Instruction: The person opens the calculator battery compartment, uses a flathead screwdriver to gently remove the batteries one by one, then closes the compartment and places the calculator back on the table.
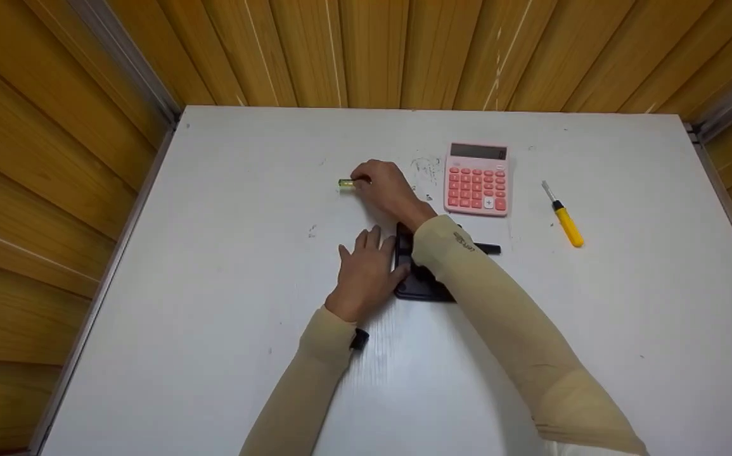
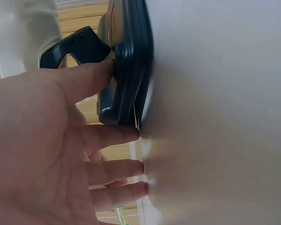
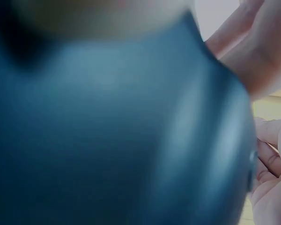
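Note:
In the head view my right hand (image 1: 386,185) reaches across and pinches a small green cylinder (image 1: 345,183), which looks like a battery, close to the table. Part of it is hidden by the fingers. My left hand (image 1: 367,275) lies nearer, fingers spread, beside a dark plastic device (image 1: 426,292). In the left wrist view, the thumb touches the casing (image 2: 126,89) while other fingertips meet the white tabletop. My right forearm covers much of this device, so its kind cannot be told. A blurred dark surface fills most of the right wrist view.
A pink calculator (image 1: 476,179) lies right of my right hand. Farther right is a screwdriver (image 1: 567,223) with a yellow handle. A black bar (image 1: 489,249) sticks out from behind the right sleeve. Wood-patterned panels (image 1: 372,54) border the white table (image 1: 226,329).

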A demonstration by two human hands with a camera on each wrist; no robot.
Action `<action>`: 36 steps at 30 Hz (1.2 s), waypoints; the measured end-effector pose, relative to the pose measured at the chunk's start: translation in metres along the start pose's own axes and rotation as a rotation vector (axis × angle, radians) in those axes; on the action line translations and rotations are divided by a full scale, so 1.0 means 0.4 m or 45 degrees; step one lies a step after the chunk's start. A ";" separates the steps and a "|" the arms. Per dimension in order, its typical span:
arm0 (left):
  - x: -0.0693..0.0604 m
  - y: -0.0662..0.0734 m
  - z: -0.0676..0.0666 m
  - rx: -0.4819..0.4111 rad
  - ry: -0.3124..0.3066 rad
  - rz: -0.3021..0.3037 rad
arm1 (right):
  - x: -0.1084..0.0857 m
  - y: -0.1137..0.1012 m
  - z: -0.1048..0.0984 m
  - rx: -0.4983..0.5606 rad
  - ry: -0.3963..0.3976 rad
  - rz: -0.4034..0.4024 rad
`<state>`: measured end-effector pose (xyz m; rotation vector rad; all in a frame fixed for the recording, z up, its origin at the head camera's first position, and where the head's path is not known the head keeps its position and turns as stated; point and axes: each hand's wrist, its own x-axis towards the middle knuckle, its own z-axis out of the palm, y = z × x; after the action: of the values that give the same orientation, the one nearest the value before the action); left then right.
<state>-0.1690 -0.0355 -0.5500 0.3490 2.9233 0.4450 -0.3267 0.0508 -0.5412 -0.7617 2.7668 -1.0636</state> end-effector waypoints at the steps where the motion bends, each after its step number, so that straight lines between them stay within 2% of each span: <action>1: 0.000 0.000 0.000 -0.002 0.001 -0.002 | 0.002 0.002 0.000 0.002 -0.008 0.008; 14: 0.000 -0.002 0.000 -0.008 -0.023 -0.015 | 0.035 0.021 -0.006 -0.041 -0.077 0.042; 22: 0.001 0.003 0.004 -0.001 -0.012 -0.023 | 0.056 0.010 0.002 -0.013 -0.105 0.055; 36: -0.001 0.003 0.003 0.039 -0.015 -0.017 | 0.075 -0.002 0.014 -0.091 -0.121 0.092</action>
<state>-0.1682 -0.0343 -0.5507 0.3348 2.9220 0.3950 -0.3512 0.0326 -0.5421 -0.6956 2.7417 -0.8966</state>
